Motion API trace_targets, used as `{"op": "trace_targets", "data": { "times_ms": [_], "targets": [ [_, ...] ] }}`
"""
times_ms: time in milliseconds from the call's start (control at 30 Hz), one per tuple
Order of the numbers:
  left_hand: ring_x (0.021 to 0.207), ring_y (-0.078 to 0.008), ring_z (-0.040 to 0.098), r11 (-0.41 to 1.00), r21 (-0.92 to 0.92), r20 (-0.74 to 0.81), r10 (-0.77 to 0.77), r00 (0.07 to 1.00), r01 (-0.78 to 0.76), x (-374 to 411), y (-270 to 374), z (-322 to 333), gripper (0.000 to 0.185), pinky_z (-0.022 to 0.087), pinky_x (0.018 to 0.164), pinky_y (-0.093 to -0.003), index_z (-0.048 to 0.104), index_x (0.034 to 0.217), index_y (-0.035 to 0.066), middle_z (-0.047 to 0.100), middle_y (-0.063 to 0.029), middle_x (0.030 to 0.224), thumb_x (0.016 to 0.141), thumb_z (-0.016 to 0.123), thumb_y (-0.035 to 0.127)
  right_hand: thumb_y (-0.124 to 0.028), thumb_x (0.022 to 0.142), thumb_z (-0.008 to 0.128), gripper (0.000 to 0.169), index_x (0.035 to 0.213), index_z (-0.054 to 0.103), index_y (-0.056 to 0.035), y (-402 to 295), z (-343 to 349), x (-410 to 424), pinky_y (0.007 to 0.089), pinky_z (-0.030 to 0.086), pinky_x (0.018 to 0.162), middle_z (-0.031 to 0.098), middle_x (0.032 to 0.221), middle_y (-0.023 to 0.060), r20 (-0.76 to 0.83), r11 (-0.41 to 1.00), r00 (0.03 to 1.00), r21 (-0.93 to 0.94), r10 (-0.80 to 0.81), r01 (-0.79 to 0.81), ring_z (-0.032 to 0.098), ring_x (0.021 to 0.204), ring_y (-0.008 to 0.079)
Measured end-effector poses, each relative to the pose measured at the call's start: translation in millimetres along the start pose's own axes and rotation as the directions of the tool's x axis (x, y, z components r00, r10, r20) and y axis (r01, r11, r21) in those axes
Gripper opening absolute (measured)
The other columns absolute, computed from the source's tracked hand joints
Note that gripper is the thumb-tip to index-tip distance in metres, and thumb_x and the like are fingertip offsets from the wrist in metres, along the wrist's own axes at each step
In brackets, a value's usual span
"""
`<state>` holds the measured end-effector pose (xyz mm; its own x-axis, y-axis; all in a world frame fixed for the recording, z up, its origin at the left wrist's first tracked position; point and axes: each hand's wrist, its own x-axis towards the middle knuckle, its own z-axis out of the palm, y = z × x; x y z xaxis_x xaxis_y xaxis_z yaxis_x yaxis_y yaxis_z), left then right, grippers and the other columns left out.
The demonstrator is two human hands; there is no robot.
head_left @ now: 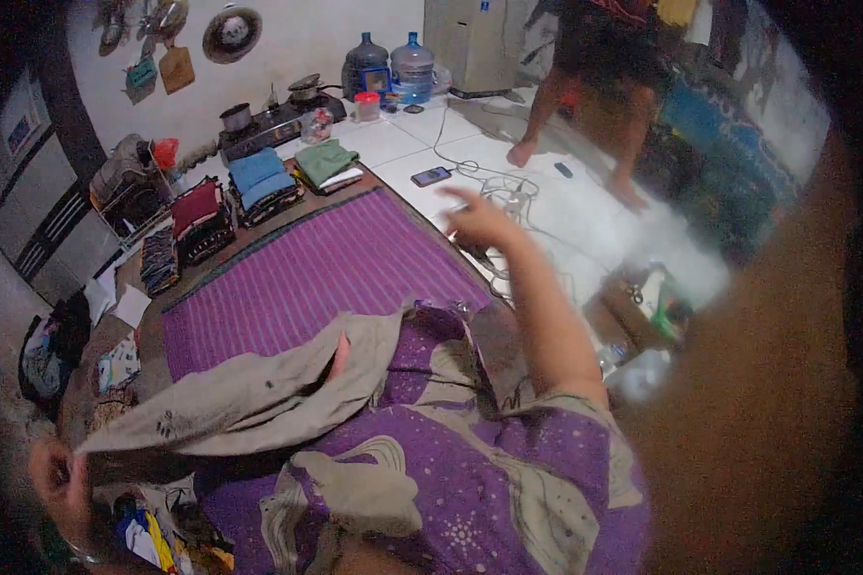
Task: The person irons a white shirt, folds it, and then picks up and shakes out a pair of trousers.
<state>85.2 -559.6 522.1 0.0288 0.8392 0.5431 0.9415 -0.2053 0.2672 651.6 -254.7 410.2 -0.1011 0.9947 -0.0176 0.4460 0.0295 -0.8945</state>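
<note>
My left hand (61, 467) is at the lower left, its fingers pinched on one corner of a beige garment (223, 402). The garment stretches from there across my lap, with a dark gap and a pink spot showing in its folds. Raised over the white tiles, my right hand (478, 221) is slightly blurred; its fingers are apart and nothing shows in them. Before me a purple striped cloth (316, 266) is spread flat. Along its far side stand stacks of folded clothes: a patterned stack (160, 260), a maroon-topped one (200, 210), a blue-topped one (260, 172) and a green-topped one (325, 162).
A smartphone (431, 177) and tangled cables (507, 192) lie on the tiles. Another person's bare foot (522, 152) is beyond. A gas stove (280, 129) and water jugs (411, 68) line the wall. Loose clothes (144, 539) lie at lower left; an open box (629, 302) is right.
</note>
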Motion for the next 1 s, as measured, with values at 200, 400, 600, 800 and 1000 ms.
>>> {"op": "trace_targets", "data": {
  "times_ms": [200, 400, 600, 800, 1000],
  "targets": [
    [0.086, -0.0228, 0.044, 0.991, 0.096, 0.052, -0.096, 0.994, 0.091, -9.2, 18.9, 13.7, 0.024, 0.036, 0.079, -0.0357, 0.051, 0.083, 0.002, 0.048, -0.0092, 0.087, 0.075, 0.068, 0.016, -0.016, 0.085, 0.050, 0.067, 0.143, 0.017, -0.0202, 146.2, -148.7, 28.4, 0.0439, 0.048, 0.050, 0.064, 0.092, 0.0187, -0.506, 0.852, 0.701, 0.151, 0.502, -0.501, 0.064, 0.065, 0.0291],
    [0.085, -0.0272, 0.048, 0.974, -0.182, 0.086, -0.119, 0.989, 0.134, -2.5, 37.3, 36.3, 0.027, 0.038, 0.078, -0.0365, 0.053, 0.080, 0.003, 0.051, -0.0117, 0.086, 0.068, 0.070, 0.020, -0.023, 0.088, 0.055, 0.058, 0.139, 0.030, -0.0162, 156.6, -174.2, 24.2, 0.0424, 0.051, 0.057, 0.060, 0.105, 0.0138, -0.455, 0.924, 0.825, -0.017, 0.334, -0.383, 0.064, 0.074, 0.0256],
    [0.056, -0.0249, 0.059, 0.855, -0.491, 0.433, 0.408, 0.804, -0.169, 48.8, 105.2, 57.4, 0.028, 0.043, 0.053, -0.0328, 0.064, 0.082, 0.002, 0.061, -0.0107, 0.068, 0.062, 0.075, 0.019, -0.035, 0.078, 0.069, 0.057, 0.126, 0.051, -0.0086, -44.0, 63.3, -20.2, 0.0365, 0.046, 0.089, 0.059, 0.116, 0.0152, 0.449, 0.905, 0.815, -0.030, -0.367, 0.424, 0.057, 0.103, 0.0221],
    [0.058, -0.0231, 0.061, 0.848, -0.499, 0.476, 0.440, 0.762, -0.178, 58.8, 133.6, 61.0, 0.026, 0.043, 0.051, -0.0301, 0.065, 0.081, 0.002, 0.062, -0.0117, 0.067, 0.063, 0.076, 0.017, -0.031, 0.078, 0.068, 0.044, 0.111, 0.058, -0.0037, -116.5, 203.0, -113.3, 0.0396, 0.043, 0.087, 0.060, 0.106, 0.0173, 0.525, 0.407, 0.003, 0.656, -0.851, 0.636, 0.056, 0.101, 0.0293],
    [0.056, -0.0239, 0.059, 0.904, -0.336, 0.346, 0.380, 0.858, -0.265, 47.0, 118.6, 50.2, 0.021, 0.043, 0.051, -0.0324, 0.064, 0.077, 0.003, 0.061, -0.0115, 0.066, 0.064, 0.074, 0.018, -0.027, 0.080, 0.064, 0.027, 0.093, 0.060, -0.0044, -107.4, 204.3, -103.2, 0.0382, 0.044, 0.064, 0.062, 0.079, 0.0149, 0.747, 0.665, 0.156, 0.452, -0.647, 0.594, 0.060, 0.074, 0.0277]
  ]
}}
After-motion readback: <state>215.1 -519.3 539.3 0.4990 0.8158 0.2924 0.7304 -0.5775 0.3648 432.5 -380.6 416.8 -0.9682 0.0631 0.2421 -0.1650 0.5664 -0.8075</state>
